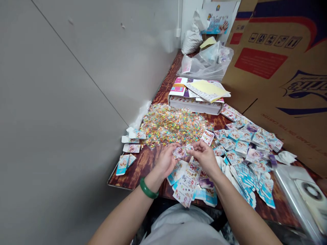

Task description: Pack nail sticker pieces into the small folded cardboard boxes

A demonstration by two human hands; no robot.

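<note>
My left hand and my right hand meet above the near edge of a dark wooden table. Together they pinch a small clear packet with a printed card between their fingertips. A green bangle sits on my left wrist. Below the hands lies a loose heap of sticker sheets and flat card sleeves. Beyond the hands spreads a pile of small clear packets filled with colourful bits.
Many flat blue card sleeves cover the table's right side. A white box stacked with printed sheets stands further back, with plastic bags behind. Large cardboard cartons wall the right; a grey wall closes the left.
</note>
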